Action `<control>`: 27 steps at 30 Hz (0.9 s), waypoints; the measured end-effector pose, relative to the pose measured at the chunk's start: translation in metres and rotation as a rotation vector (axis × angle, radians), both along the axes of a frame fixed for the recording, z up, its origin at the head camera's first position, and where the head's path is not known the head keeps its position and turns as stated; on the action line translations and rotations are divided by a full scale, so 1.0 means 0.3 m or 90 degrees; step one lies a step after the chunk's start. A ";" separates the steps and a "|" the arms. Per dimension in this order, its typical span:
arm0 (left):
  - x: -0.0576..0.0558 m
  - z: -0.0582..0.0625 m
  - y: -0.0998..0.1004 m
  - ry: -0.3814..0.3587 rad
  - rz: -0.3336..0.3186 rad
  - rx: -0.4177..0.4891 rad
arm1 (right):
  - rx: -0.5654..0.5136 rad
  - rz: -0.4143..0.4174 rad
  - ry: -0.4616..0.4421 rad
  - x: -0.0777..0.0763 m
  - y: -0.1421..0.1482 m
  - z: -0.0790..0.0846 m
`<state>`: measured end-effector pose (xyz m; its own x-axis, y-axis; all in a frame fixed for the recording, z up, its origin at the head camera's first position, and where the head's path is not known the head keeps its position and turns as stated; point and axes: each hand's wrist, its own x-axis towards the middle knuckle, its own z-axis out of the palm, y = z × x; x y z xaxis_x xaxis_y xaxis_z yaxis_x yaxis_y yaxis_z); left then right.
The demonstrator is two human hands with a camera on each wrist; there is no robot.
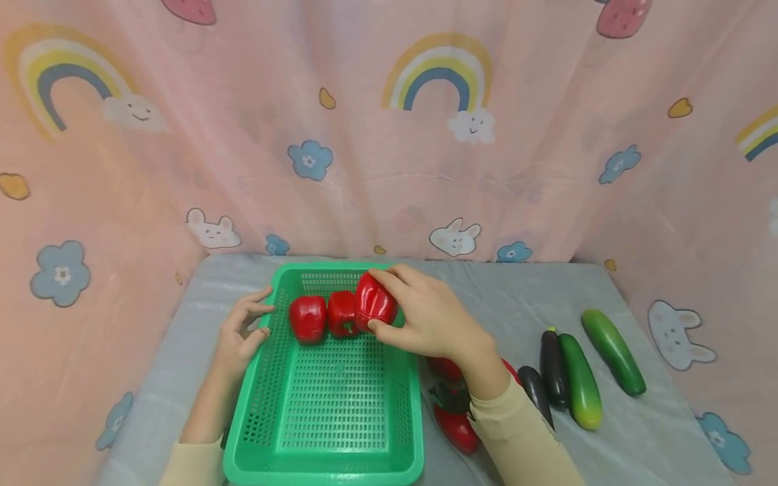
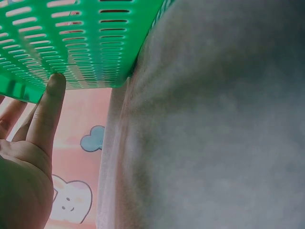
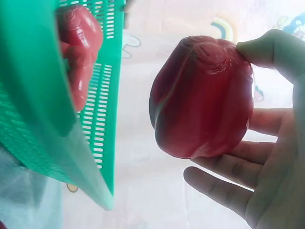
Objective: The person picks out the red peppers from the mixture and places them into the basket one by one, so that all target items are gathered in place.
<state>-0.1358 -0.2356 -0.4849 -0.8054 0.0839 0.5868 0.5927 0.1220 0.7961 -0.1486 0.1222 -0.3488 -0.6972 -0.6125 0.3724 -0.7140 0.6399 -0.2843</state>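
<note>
A red bell pepper (image 1: 373,300) is held in my right hand (image 1: 434,314), over the far right part of a green plastic basket (image 1: 415,432). In the right wrist view the thumb presses one end of the pepper (image 3: 205,100) and the fingers (image 3: 219,188) support its other side. Two more red bell peppers, one (image 1: 308,318) at the left and another (image 1: 342,312) beside the held one, lie at the basket's far end. My left hand (image 1: 240,334) touches the basket's left side with fairly straight fingers; in the left wrist view a digit (image 2: 50,109) rests against the slotted outer wall.
Right of the basket lie red vegetables (image 1: 456,428), partly hidden under my right forearm. Further right are dark eggplants (image 1: 554,371) and two green cucumber-like vegetables, one (image 1: 580,385) nearer and one (image 1: 614,352) farther right. A patterned pink curtain (image 1: 377,202) hangs behind the grey-covered table (image 1: 644,432).
</note>
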 end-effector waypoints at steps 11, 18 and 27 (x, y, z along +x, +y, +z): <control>0.002 -0.006 -0.005 -0.032 0.005 -0.004 | 0.006 0.012 -0.026 -0.016 -0.056 0.008; 0.000 -0.005 0.002 -0.019 0.010 0.000 | 0.010 0.031 -0.026 -0.021 -0.113 0.012; -0.001 -0.008 0.001 -0.010 0.011 0.001 | 0.003 0.052 -0.059 -0.018 -0.191 0.017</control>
